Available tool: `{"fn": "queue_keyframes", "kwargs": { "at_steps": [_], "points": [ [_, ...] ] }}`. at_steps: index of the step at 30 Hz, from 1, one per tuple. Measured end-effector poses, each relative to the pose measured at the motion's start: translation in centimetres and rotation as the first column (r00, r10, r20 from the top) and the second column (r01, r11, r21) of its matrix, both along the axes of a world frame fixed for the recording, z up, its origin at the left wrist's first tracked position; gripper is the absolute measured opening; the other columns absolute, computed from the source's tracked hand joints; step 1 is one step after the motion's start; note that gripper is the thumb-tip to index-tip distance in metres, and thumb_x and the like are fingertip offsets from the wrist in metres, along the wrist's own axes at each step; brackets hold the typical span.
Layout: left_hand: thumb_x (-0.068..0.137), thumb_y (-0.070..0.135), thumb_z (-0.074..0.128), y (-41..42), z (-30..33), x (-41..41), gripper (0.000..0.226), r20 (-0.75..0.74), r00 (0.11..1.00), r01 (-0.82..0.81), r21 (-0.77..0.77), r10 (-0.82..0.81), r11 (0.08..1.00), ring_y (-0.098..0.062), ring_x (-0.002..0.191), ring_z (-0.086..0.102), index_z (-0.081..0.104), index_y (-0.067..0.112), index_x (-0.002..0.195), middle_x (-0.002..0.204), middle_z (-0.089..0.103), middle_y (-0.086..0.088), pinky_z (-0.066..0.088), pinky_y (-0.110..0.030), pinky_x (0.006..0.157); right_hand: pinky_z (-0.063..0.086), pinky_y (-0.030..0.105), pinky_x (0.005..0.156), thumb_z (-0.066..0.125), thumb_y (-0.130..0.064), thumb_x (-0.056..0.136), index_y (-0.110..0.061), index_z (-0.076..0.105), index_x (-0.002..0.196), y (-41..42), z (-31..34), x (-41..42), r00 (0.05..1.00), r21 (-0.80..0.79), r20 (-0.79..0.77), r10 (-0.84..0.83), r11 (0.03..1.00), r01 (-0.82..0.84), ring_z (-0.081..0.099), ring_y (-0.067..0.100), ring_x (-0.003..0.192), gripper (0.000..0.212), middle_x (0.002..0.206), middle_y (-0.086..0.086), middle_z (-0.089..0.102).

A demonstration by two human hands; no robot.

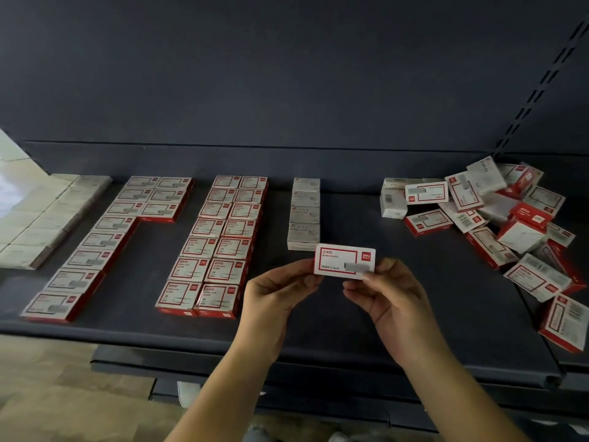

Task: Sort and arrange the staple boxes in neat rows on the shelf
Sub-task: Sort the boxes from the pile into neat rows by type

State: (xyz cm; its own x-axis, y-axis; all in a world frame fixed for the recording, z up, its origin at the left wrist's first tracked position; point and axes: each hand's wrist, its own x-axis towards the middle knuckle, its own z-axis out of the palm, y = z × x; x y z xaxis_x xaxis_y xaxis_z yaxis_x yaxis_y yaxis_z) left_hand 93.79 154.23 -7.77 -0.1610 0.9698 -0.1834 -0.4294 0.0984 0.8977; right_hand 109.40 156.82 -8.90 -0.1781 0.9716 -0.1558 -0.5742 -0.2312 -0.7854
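Left hand (276,291) and right hand (387,293) pinch one red-and-white staple box (344,261) by its ends, label up, above the dark shelf (366,314). Behind it: white column (304,213), four boxes. Left: double row (216,244), fourteen. Right: loose pile (510,224), uncounted.

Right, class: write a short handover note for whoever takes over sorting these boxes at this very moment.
Left hand and right hand pinch one red-and-white box by its ends, label up, above the shelf.
Done: a white block at far left, an L-shaped red group, a full double red row, a short single white column.
Left: place the held box, then sort the loose pile at right into rows.
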Motion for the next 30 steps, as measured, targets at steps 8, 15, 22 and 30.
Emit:
{"fn": "queue_keyframes", "kwargs": {
  "at_steps": [8,15,22,30],
  "points": [
    [0.062,0.004,0.066,-0.8,0.3,-4.6,0.021,0.020,1.000,0.000,0.034,0.000,0.999,-0.021,0.088,0.069,0.077,0.015,0.076,0.086,0.073,-0.010,0.056,-0.027,0.078,0.055,0.026,0.056,0.062,-0.008,0.070,-0.016,0.054,0.107,-0.5,0.9,-4.3,0.996,0.033,0.081,0.029,0.999,-0.032,0.066,0.020,0.063,0.039,0.088,0.011,0.070],
    [0.082,0.026,0.061,-0.7,0.9,-12.3,0.028,-0.826,0.500,0.238,0.419,0.259,0.876,-0.005,0.111,0.054,0.063,0.023,0.111,0.116,0.059,0.009,0.045,-0.015,0.091,0.055,0.027,0.058,0.081,-0.018,0.056,-0.014,0.059,0.104,-1.3,2.2,-11.1,0.989,0.083,0.144,0.033,0.996,-0.045,0.067,0.023,0.065,0.054,0.091,0.012,0.069],
    [0.078,0.041,0.057,-1.0,0.4,-21.5,0.046,-0.914,0.121,0.468,0.397,0.387,0.790,-0.018,0.115,0.046,0.051,0.020,0.118,0.124,0.046,0.000,0.043,-0.029,0.093,0.054,0.029,0.057,0.053,0.008,0.082,-0.007,0.052,0.102,-2.6,2.5,-19.9,0.950,0.054,0.292,0.106,0.990,-0.127,0.065,0.021,0.064,0.025,0.087,0.008,0.069],
    [0.074,0.038,0.051,-0.3,-0.3,-28.9,0.048,-0.932,0.083,0.574,0.333,0.352,0.748,-0.013,0.092,0.050,0.064,0.012,0.113,0.102,0.060,0.000,0.050,-0.025,0.074,0.054,0.033,0.059,0.055,0.008,0.084,-0.007,0.056,0.098,-2.5,2.4,-27.2,0.859,0.043,0.487,0.159,0.978,-0.205,0.067,0.025,0.068,0.020,0.085,0.012,0.064]
  ]
}}
